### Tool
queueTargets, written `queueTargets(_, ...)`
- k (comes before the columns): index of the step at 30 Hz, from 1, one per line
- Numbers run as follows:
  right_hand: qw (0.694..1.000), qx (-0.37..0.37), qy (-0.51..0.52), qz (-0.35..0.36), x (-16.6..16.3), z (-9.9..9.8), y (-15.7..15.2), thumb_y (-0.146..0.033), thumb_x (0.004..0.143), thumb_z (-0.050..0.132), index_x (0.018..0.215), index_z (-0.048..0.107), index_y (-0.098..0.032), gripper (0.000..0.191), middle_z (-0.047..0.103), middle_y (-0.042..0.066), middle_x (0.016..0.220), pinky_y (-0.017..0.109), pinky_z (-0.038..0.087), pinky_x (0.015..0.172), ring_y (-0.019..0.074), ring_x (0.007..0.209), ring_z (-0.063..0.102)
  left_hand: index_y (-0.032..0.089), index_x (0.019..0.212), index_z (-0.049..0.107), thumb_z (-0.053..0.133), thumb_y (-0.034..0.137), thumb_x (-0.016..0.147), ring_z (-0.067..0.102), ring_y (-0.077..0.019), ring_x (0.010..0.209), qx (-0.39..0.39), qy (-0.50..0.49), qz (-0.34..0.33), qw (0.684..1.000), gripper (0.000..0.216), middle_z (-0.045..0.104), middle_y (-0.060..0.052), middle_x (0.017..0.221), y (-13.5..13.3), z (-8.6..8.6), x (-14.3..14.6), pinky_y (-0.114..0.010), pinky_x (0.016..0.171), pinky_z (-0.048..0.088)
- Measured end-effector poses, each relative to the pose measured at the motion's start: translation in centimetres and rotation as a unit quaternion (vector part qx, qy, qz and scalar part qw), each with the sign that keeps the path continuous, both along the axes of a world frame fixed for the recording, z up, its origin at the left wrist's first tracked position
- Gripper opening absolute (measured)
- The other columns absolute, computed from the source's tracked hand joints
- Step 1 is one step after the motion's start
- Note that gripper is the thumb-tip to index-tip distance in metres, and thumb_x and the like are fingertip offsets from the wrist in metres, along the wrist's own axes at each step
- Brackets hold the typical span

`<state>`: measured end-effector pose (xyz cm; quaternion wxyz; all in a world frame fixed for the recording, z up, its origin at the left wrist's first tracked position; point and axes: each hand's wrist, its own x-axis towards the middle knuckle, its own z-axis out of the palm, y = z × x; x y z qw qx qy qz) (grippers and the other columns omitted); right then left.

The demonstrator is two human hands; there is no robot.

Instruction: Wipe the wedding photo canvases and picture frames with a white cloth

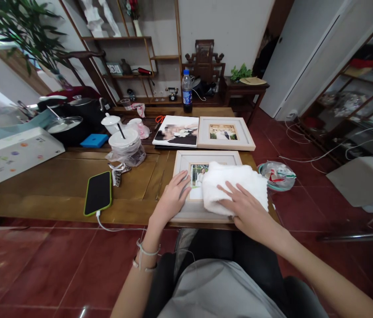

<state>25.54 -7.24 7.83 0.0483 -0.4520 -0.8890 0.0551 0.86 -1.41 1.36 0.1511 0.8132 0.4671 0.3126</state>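
Note:
In front of me a pale wooden picture frame (186, 213) lies flat at the table's near edge, with a small photo (197, 175) in its grey mount. My left hand (175, 194) rests on the frame's left side, fingers stretched out and lying flat by the photo. A fluffy white cloth (252, 185) covers the frame's right part and hides some of the photo. My right hand (239, 203) holds this cloth down against the frame, its fingers pressed into the pile. Just behind lie a second framed photo (223, 132) and a photo album (177, 131).
Left on the wooden table (133, 185) are a charging phone (98, 193), a bagged drink cup (125, 145), a blue box (94, 140), pots (83, 108) and a long white box (17, 157). A cola bottle (186, 92) stands behind. A bag-lined bin (277, 176) sits right of the table.

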Motion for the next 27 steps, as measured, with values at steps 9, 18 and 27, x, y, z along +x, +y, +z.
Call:
queueTargets(9, 0.983, 0.160, -0.019, -0.086, 1.8, -0.6, 10.1, 0.007, 0.063, 0.040, 0.132, 0.044, -0.011, 0.071, 0.035, 0.017, 0.145, 0.053, 0.023, 0.108, 0.0319, 0.138, 0.019, 0.016, 0.123, 0.053, 0.040, 0.021, 0.093, 0.038, -0.0219, 0.132, -0.004, -0.011, -0.003, 1.000, 0.034, 0.049, -0.012, 0.137, -0.1, 0.6, 0.2, -0.046, 0.108, 0.035)
queueTargets(18, 0.994, 0.055, -0.071, 0.054, 0.2, -0.6, 6.0, 0.008, 0.066, 0.040, 0.123, 0.056, -0.018, 0.065, 0.041, 0.013, 0.142, 0.060, 0.021, 0.106, 0.0336, 0.134, 0.029, 0.018, 0.123, 0.052, 0.041, 0.020, 0.091, 0.041, -0.0233, 0.129, 0.002, -0.014, 0.007, 1.000, 0.033, 0.050, -0.011, 0.135, -0.1, 0.4, 0.3, -0.048, 0.107, 0.036)
queueTargets(27, 0.984, -0.126, 0.026, 0.125, 0.2, 3.4, -3.5, 0.008, 0.056, 0.038, 0.119, 0.058, -0.025, 0.074, 0.033, 0.002, 0.148, 0.049, 0.023, 0.112, 0.0225, 0.138, 0.022, 0.018, 0.121, 0.053, 0.041, 0.020, 0.092, 0.041, -0.0226, 0.129, 0.016, -0.019, 0.005, 1.000, 0.032, 0.051, -0.011, 0.134, 0.0, 0.4, 0.3, -0.048, 0.108, 0.035)
